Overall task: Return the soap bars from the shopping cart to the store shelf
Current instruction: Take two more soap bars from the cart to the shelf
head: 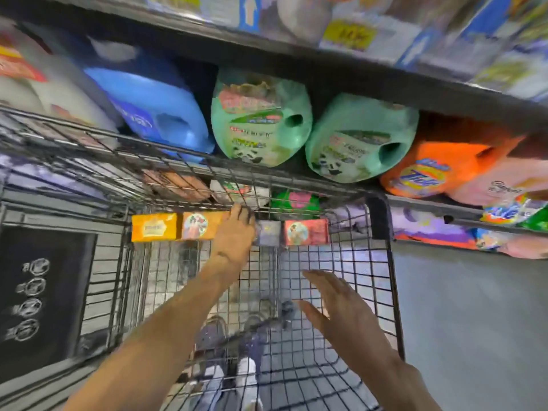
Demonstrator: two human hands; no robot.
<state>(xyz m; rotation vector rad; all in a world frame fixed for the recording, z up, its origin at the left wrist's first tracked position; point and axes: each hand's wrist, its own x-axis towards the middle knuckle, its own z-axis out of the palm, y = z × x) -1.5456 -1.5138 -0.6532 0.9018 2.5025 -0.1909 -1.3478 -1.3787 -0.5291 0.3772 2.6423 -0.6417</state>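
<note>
Head view, listed near to far. Right hand [341, 307]: over the wire floor of the shopping cart [382, 292], fingers spread, holding nothing. Left hand [235, 231]: reached to the far end of the cart, fingers curled down among the soap bars; whether they have closed on one cannot be told, as the hand hides its own grip. Soap bars: boxed, in a row against the cart's far wall; yellow box [154, 231] at the left end, orange box [201, 225] next and touching the left hand, small grey box [268, 232] and red box [307, 232] to the right.

Risk, as judged: a blind grab in a packed row may tip a neighbouring box flat or drag it along; the wire mesh could also snag a corner on the lift.

Beyond: cart rim and folded wire flap stand between the hand and the store shelf [326, 69], whose nearest tier is filled by large detergent jugs: blue [154, 108], green [261, 117], orange [439, 164].
</note>
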